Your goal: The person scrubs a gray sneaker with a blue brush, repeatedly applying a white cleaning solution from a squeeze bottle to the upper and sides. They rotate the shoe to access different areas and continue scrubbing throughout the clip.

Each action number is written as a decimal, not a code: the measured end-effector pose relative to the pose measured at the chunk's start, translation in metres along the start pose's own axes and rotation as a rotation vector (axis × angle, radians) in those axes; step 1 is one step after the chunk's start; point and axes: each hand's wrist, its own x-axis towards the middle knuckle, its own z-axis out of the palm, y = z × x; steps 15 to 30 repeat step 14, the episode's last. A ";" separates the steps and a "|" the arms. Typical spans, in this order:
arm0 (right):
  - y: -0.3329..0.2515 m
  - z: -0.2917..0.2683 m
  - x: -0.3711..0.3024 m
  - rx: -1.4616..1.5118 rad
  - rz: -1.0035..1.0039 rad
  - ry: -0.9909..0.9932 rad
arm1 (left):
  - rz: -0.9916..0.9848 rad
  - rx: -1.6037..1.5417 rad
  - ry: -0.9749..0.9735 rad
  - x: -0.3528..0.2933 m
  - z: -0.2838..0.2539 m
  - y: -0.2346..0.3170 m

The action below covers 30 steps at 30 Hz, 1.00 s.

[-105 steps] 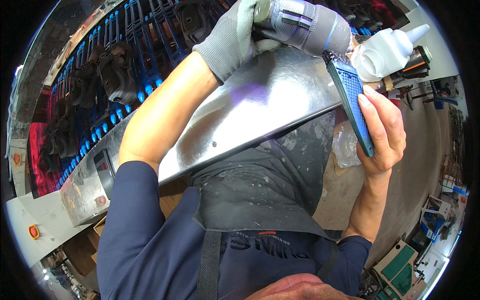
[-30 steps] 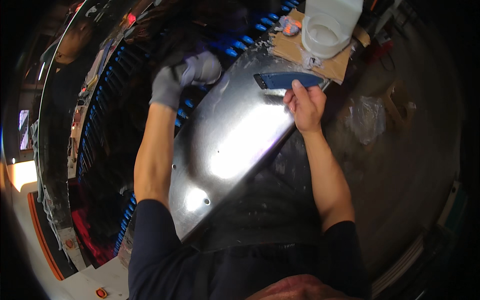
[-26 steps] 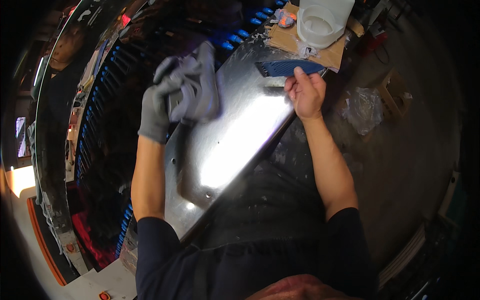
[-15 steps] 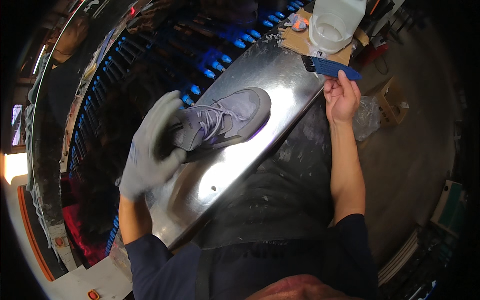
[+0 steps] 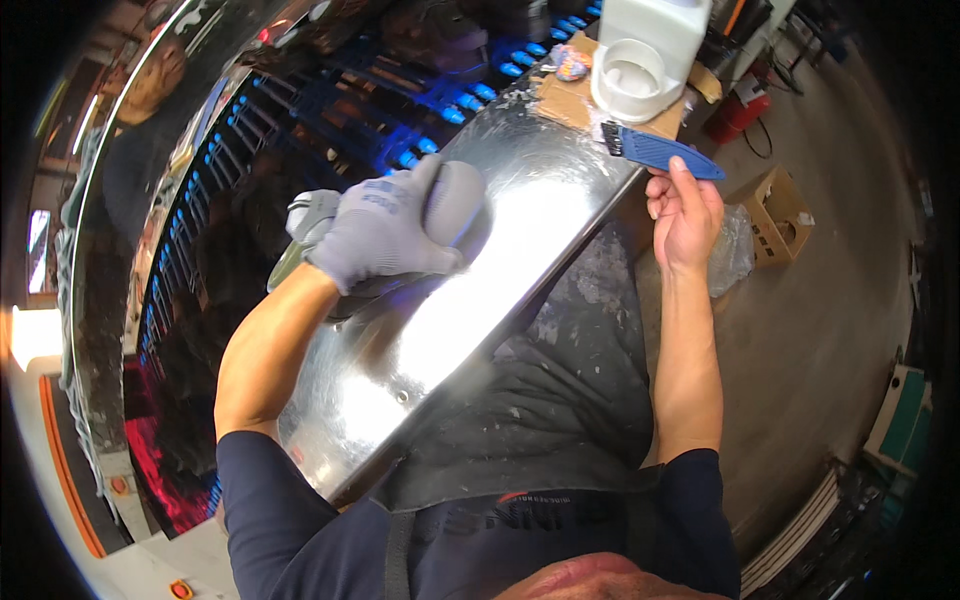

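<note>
A grey lace-up shoe rests over the shiny metal ledge, its toe toward the upper right. My left hand, in a grey knit glove, is closed over the shoe's front part from above, thumb on the near side. The glove hides the laces and much of the upper. Off to the right, my bare right hand pinches a flat brush by its blue handle. The dark bristles point left, close to a white plastic container with a round opening.
Beyond the ledge runs a rack of dark rods with blue tips. Cardboard lies under the container, a colourful lump beside it. On the floor at right are a carton, a clear plastic bag and a red object.
My left hand has moved from the shoe's heel opening onto its forefoot, and the shoe has shifted left. The brush stays in my right hand, its place nearly the same.
</note>
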 end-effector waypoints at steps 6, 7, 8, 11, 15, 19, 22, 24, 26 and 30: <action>-0.031 -0.011 0.037 -0.298 -0.126 -0.043 | 0.261 -0.527 0.496 0.002 -0.046 0.023; -0.038 -0.011 0.047 -0.362 -0.157 -0.047 | 0.301 -0.555 0.610 0.000 -0.047 0.026; -0.046 -0.008 0.057 -0.462 -0.201 -0.068 | 0.336 -0.731 0.726 -0.001 -0.036 0.029; -0.062 0.006 0.090 -0.703 -0.285 -0.097 | 0.563 -0.475 0.783 0.006 -0.009 0.016; -0.074 0.022 0.115 -1.102 -0.420 -0.150 | 0.448 -0.195 0.661 -0.029 0.018 0.018; -0.074 0.022 0.115 -1.102 -0.420 -0.150 | 0.448 -0.195 0.661 -0.029 0.018 0.018; -0.074 0.022 0.115 -1.102 -0.420 -0.150 | 0.448 -0.195 0.661 -0.029 0.018 0.018; -0.074 0.022 0.115 -1.102 -0.420 -0.150 | 0.448 -0.195 0.661 -0.029 0.018 0.018; -0.074 0.022 0.115 -1.102 -0.420 -0.150 | 0.448 -0.195 0.661 -0.029 0.018 0.018; -0.074 0.022 0.115 -1.102 -0.420 -0.150 | 0.448 -0.195 0.661 -0.029 0.018 0.018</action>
